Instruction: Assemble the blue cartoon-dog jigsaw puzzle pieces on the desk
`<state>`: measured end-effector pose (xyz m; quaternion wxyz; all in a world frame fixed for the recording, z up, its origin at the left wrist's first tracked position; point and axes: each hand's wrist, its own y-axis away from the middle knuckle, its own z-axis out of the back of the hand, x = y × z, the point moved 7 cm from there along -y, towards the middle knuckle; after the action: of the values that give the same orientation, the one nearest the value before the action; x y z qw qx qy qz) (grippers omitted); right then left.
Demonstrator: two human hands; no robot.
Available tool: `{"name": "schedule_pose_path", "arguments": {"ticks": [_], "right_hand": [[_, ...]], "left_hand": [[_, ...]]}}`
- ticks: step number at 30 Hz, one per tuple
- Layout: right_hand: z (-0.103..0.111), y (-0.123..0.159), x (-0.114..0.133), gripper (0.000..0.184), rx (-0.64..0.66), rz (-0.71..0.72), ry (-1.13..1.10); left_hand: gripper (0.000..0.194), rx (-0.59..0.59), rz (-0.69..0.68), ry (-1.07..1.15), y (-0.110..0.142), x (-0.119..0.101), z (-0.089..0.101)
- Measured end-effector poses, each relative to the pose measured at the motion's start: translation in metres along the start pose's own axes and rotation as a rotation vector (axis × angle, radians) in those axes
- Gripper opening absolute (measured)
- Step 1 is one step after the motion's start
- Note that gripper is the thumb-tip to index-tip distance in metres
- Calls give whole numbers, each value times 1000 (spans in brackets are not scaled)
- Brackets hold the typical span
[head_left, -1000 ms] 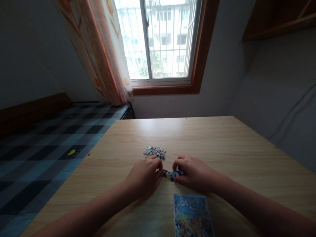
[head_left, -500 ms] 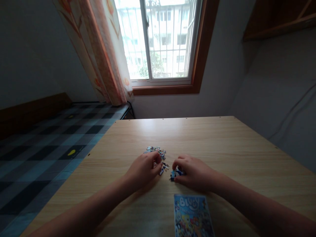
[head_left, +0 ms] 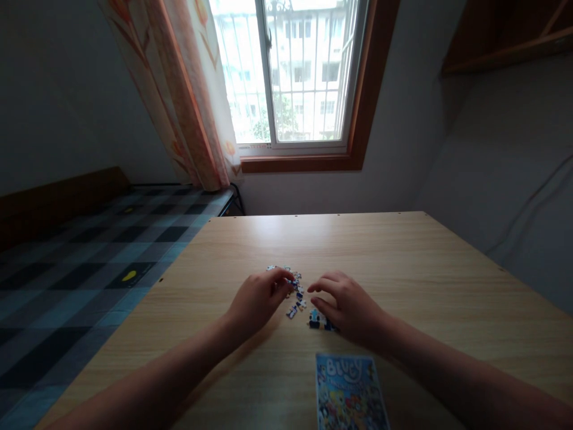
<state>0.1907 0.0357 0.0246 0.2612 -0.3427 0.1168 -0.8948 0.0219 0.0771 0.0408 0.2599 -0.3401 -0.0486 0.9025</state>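
Jigsaw pieces (head_left: 299, 289), small and knobbly, in pale blue, white and dark navy, lie near the middle of the table (head_left: 380, 245), the heap partly hidden by the left hand (head_left: 256, 298). On the near side of that heap, a couple of loose pieces (head_left: 292, 311) sit flat on the wood, bare table around them. To their right, here's a compact blue cluster (head_left: 316, 319), light blue on top, deep navy along the near edge, its right end tucked behind the right hand (head_left: 353, 307).

Now the fingers! The left ones curl over the heap, thumb and forefinger tips close together; whether a piece is pinched there, I cannot tell. The right hand is loose, fingers arched forward, thumb well apart from them, nothing seen in the gap; it hangs right over the cluster, contact unclear.

Nearer still, there's the picture sheet (head_left: 351, 391) marked "Bluey", crowded with colourful figures. Far left, a checked bed (head_left: 147, 239); beyond the table, a bright window (head_left: 304, 89).
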Motion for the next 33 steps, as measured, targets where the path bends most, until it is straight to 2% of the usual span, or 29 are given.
{"name": "schedule_pose_path", "arguments": {"ticks": [3,7,10,13,15,19,22,29,33], "right_hand": [[0,0,4,13,-32,71,27],[0,0,2,14,-35,134,33],[2,-1,-3,15,-54,135,25],[3,-2,-8,17,-72,119,28],[3,-3,-11,18,-69,105,34],[1,-4,-12,21,-42,96,38],[-1,-4,-10,23,-27,116,41],[-8,-1,-12,26,33,143,72],[-17,0,-17,31,144,88,116]], "left_hand": [[16,-28,-3,-29,-1,3,4],[15,-76,24,-145,-8,22,10],[15,-135,-27,-276,-13,33,14],[15,-215,-80,-379,-13,35,18],[15,-227,-133,-417,-10,27,16],[14,-139,-342,-453,3,-3,-1],[16,-83,-426,-472,11,-18,-11],[19,50,-405,-454,12,-21,-17],[18,80,-415,-450,12,-23,-18]]}}
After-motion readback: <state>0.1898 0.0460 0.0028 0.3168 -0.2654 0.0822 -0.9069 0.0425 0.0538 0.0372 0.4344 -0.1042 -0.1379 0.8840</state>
